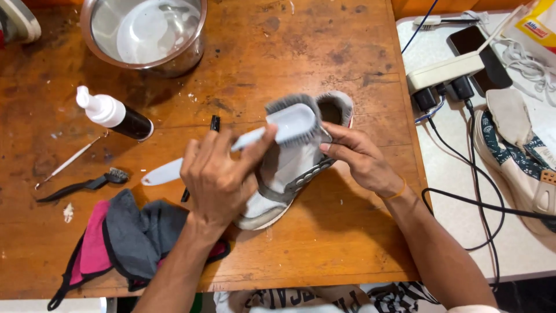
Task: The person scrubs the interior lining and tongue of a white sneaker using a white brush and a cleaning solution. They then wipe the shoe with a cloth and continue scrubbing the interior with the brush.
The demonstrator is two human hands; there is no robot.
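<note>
While the left hand [217,177] closes its fingers round the handle of one pale grey brush [292,123], the bristle head lies across the upper of one grey sneaker [289,171], which rests near the middle of the wooden table [324,232]. Fingers of the right hand [359,156] are curled against the sneaker's side near its opening, holding it steady. One steel bowl [145,35] stands at the table's far edge. One bottle [113,113] with a white cap and dark body lies on its side to the left. Beside it lie one thin metal pick [69,161] and one small dark brush [87,184]. Two cloths, one grey [133,232] and one pink [92,240], are bunched at the near left edge. On the white surface [457,197] to the right sit one more shoe [521,162], one phone [480,52] and one power strip [446,71] with black cables.
</note>
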